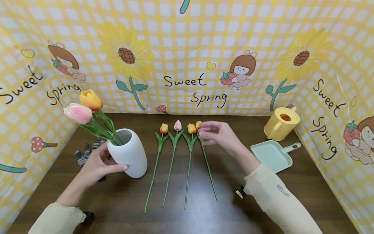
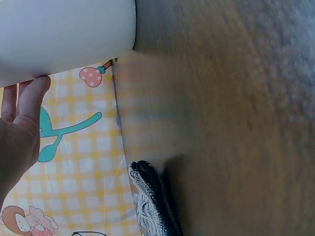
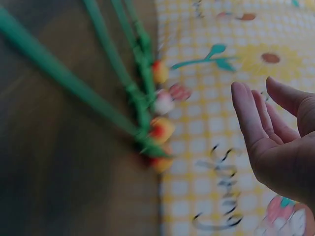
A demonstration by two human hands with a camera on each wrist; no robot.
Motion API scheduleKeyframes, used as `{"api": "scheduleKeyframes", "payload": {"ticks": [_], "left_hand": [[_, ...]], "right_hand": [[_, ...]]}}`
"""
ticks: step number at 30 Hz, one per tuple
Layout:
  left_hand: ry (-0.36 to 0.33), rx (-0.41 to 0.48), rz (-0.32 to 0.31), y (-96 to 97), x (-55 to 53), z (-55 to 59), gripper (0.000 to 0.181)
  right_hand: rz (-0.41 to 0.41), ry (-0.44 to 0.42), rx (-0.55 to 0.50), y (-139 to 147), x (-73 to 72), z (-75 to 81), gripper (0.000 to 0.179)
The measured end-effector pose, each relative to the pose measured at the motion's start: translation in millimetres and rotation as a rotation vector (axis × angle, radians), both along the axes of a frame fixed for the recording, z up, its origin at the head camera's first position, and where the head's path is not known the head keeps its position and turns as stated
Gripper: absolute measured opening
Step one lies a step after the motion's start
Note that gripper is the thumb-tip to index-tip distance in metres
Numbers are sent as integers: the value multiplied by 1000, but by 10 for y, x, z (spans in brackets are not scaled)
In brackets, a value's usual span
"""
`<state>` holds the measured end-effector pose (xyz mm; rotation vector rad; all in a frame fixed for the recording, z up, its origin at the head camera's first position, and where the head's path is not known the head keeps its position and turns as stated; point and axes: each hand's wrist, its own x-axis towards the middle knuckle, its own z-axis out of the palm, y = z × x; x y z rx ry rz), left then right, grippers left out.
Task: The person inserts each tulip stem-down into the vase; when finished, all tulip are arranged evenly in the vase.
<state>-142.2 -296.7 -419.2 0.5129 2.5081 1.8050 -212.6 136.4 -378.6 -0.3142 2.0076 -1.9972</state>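
Observation:
My left hand (image 1: 97, 164) grips a white vase (image 1: 131, 154) around its left side, thumb across the front. Out of its mouth, leaning left, come a pink tulip (image 1: 78, 113) and an orange tulip (image 1: 91, 99). In the left wrist view the fingers (image 2: 33, 101) press against the vase's smooth wall. My right hand (image 1: 217, 134) hovers at the head of the rightmost orange tulip (image 1: 208, 169), overlapping its leaves. Its fingers are extended and hold nothing in the right wrist view. Left of it lie a second orange tulip (image 1: 191, 128), a pink tulip (image 1: 177, 125) and another orange tulip (image 1: 164, 129).
A yellow watering can (image 1: 281, 123) stands at the back right, with a pale green dustpan (image 1: 271, 155) in front of it. Behind my left hand lie black-and-white knitted gloves (image 1: 84, 156). Checked yellow cloth (image 1: 187, 48) walls in the dark wooden table (image 1: 122, 204).

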Motion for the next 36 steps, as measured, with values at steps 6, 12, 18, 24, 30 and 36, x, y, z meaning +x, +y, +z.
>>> {"api": "scheduleKeyframes", "payload": {"ticks": [6, 12, 18, 24, 30, 36], "left_hand": [[-16, 24, -8, 8, 18, -39, 75], [-18, 45, -19, 56, -12, -101, 76], [-20, 49, -8, 50, -5, -113, 77], [-25, 43, -5, 29, 8, -84, 77], [-22, 28, -8, 35, -23, -39, 77], [-20, 27, -24, -9, -11, -12, 77]], "right_hand": [[-11, -72, 62, 309, 31, -380, 46], [-29, -130, 121, 527, -11, -602, 54], [6, -165, 164, 513, -59, -755, 58], [59, -150, 289, 420, -157, -864, 59], [41, -147, 386, 354, -184, -822, 53], [39, -138, 471, 237, -186, -756, 50]]}}
